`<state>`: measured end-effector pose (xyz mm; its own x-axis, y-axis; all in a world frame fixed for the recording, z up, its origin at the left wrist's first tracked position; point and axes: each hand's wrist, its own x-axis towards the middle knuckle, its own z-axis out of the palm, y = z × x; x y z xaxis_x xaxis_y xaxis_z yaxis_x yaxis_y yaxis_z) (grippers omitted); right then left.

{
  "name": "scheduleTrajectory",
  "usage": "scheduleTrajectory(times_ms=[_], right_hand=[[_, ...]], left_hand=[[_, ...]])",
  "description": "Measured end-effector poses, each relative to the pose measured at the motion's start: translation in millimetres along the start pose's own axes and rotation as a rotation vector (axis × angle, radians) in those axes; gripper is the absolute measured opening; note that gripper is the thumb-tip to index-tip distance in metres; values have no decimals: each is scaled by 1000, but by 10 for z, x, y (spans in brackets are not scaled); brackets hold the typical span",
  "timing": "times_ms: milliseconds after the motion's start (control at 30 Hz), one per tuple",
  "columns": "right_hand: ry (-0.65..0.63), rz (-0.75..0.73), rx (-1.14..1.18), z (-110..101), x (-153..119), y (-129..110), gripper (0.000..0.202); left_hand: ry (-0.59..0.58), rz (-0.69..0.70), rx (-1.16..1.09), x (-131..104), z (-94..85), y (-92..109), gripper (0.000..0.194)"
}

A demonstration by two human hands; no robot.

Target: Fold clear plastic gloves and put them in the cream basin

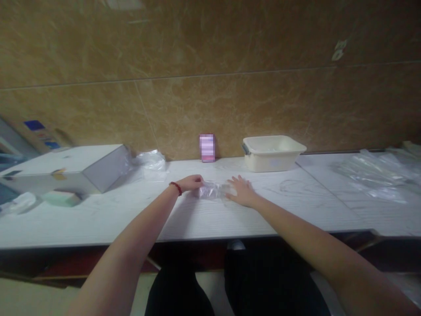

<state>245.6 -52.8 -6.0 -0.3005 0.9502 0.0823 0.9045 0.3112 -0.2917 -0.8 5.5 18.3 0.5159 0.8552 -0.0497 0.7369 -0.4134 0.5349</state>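
Plastic [211,192] on tabletop [210,221] — left fingers [196,178] pinching, right fingers [235,182] spread

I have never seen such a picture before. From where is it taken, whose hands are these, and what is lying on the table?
There is no machine here, only a person's bare hands. The camera is worn on that person's head and looks forward and down, so you see their own arms and legs.

The left hand, with a red bracelet, pinches one end of a clear wrapper. The right hand is spread at its other end.

On the table, a white box stands at left, and a cream tub right of centre. Between them, what looks like a phone leans at the wall. More clear plastic lies at far right.
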Motion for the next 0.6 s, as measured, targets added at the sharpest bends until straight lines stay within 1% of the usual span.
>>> scheduleTrajectory(times_ms=[67, 133, 200, 267, 367, 467, 533, 600], right_hand=[[94, 26, 132, -54, 57, 6, 65], [147, 58, 287, -129, 117, 1, 57], [150, 91, 441, -219, 163, -15, 51], [140, 113, 558, -323, 186, -42, 47], [88, 64, 632, -502, 181, -116, 42], [-65, -27, 614, -686, 152, -228, 37], [-144, -45, 563, -782, 133, -305, 34], [-184, -26, 533, -843, 119, -363, 28]], left_hand=[[42, -4, -285, -51, 7, 92, 17], [69, -18, -585, -99, 6, 197, 11], [73, -9, -792, -137, -9, 307, 10], [65, 18, -930, -159, -33, 417, 13], [32, 59, -1019, -157, -68, 577, 19], [11, 90, -990, -127, -85, 742, 24], [32, 99, -951, -108, -86, 850, 26], [77, 103, -947, -97, -79, 934, 27]])
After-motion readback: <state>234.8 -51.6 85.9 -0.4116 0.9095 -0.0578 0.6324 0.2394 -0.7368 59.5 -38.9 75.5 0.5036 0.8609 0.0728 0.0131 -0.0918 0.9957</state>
